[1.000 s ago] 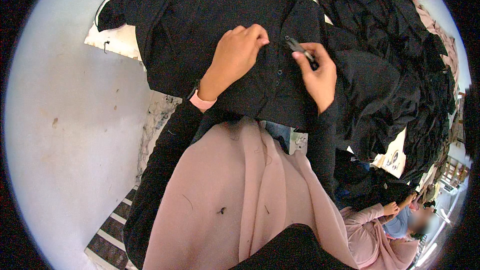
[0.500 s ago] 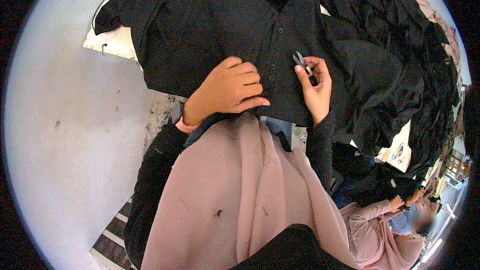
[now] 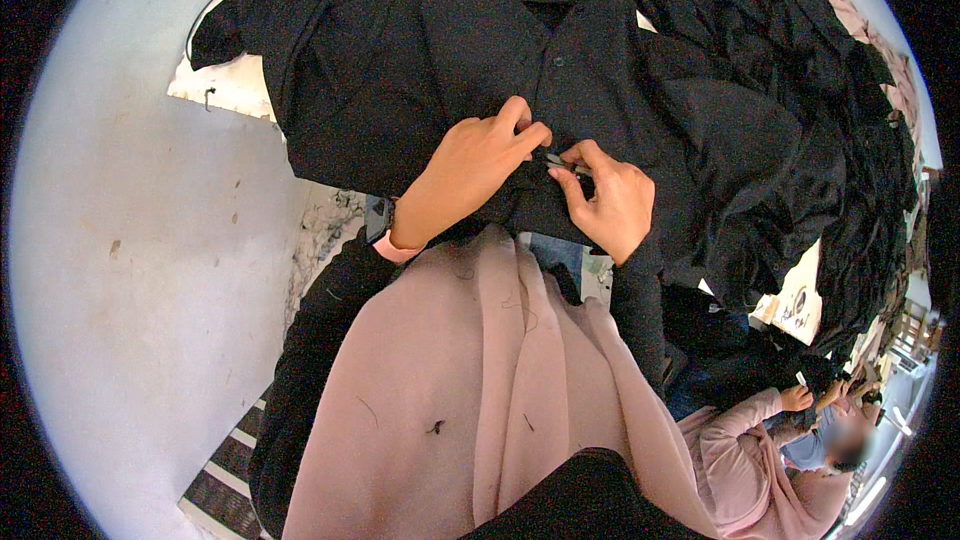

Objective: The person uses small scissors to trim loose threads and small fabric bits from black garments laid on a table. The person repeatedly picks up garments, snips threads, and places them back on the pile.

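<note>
A black buttoned shirt (image 3: 380, 90) lies spread in front of me, its collar at the far side. One of its buttons (image 3: 558, 62) shows on the front opening. My left hand (image 3: 470, 170) is closed, fingertips pinching the cloth of the front opening. Close beside it on the right, my right hand (image 3: 615, 202) grips small thread snips (image 3: 556, 161), their blades pointing left toward the left fingertips. What lies right at the blade tips is too small to make out.
Crumpled black garments (image 3: 770, 160) are heaped along the right. A pale sheet (image 3: 240, 85) shows under the shirt's left side. Thread scraps (image 3: 328, 225) gather by my left forearm, and pink cloth (image 3: 420, 370) covers my front. Another person (image 3: 745, 460) in pink works at lower right.
My left hand has moved up and right and now pinches the shirt front. My right hand has come down and left, bringing the snips from pointing upward to the left fingertips.
</note>
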Action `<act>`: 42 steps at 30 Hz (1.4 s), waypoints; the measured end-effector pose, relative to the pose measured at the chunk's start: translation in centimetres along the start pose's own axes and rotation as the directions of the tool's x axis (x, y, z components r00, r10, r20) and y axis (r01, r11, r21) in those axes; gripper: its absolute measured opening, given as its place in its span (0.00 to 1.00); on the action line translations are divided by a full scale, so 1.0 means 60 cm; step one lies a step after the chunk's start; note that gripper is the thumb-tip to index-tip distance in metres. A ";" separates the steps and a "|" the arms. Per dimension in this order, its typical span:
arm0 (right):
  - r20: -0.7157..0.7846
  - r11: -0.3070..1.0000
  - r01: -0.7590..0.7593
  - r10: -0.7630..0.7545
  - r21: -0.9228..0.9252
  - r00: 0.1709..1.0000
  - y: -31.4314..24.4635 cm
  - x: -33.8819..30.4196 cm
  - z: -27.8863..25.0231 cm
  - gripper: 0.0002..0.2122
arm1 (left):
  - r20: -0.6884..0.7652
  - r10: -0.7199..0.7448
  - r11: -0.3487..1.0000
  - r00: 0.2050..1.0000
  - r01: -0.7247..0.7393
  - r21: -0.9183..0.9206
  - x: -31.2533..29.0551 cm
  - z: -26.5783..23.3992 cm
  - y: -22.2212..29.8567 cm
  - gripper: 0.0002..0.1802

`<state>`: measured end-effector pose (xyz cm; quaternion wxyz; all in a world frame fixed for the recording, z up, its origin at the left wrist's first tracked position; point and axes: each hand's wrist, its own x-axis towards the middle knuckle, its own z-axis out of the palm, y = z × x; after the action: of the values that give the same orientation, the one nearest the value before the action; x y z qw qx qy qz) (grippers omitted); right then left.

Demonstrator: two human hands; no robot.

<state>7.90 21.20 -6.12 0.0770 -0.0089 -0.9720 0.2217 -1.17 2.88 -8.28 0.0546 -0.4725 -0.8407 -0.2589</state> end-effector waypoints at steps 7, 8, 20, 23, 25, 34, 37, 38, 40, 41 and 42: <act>-0.040 0.994 0.087 -0.090 -0.068 0.995 -0.001 0.005 0.009 0.08 | 0.094 -0.111 0.993 0.989 0.114 -0.030 0.015 0.008 -0.009 0.05; -0.062 0.994 0.070 -0.075 -0.080 0.995 -0.001 0.006 0.009 0.08 | 0.100 -0.143 0.988 0.985 0.148 -0.050 0.017 0.008 -0.010 0.05; -0.066 0.978 0.089 -0.103 -0.191 0.992 0.005 0.032 0.010 0.08 | 0.076 -0.192 0.981 0.978 0.194 -0.019 0.035 0.014 -0.019 0.05; -0.094 0.985 0.073 -0.088 -0.157 0.992 0.007 0.036 0.009 0.08 | 0.041 -0.242 0.964 0.970 0.245 -0.107 0.045 0.008 -0.022 0.05; -0.121 0.996 0.018 -0.029 -0.091 0.992 0.012 0.043 0.005 0.08 | -0.018 -0.301 0.949 0.954 0.297 -0.109 0.057 0.002 -0.027 0.05; -0.122 0.982 0.069 -0.091 -0.175 0.988 0.050 0.110 0.002 0.09 | -0.077 -0.216 0.974 0.973 0.209 -0.091 0.090 0.009 -0.056 0.08; -0.117 0.979 0.087 -0.110 -0.184 0.987 0.054 0.116 0.013 0.09 | -0.044 -0.214 0.973 0.976 0.209 -0.098 0.093 0.021 -0.059 0.08; -0.117 0.982 0.078 -0.099 -0.170 0.988 0.054 0.117 0.016 0.09 | -0.035 -0.215 0.973 0.976 0.211 -0.092 0.096 0.024 -0.061 0.08; -0.118 0.985 0.063 -0.083 -0.160 0.990 0.053 0.117 0.021 0.09 | -0.010 -0.242 0.968 0.970 0.241 -0.072 0.101 0.028 -0.065 0.08; -0.119 0.985 0.058 -0.078 -0.164 0.990 0.053 0.117 0.022 0.08 | 0.003 -0.254 0.965 0.967 0.254 -0.063 0.105 0.029 -0.067 0.08; -0.120 0.984 0.051 -0.072 -0.168 0.990 0.053 0.118 0.022 0.08 | -0.002 -0.276 0.959 0.961 0.275 -0.066 0.108 0.029 -0.069 0.08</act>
<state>0.63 23.85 -7.61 0.1440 0.0011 -0.9800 0.1370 -7.83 6.96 -9.19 0.0075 -0.3509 -0.8891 -0.2938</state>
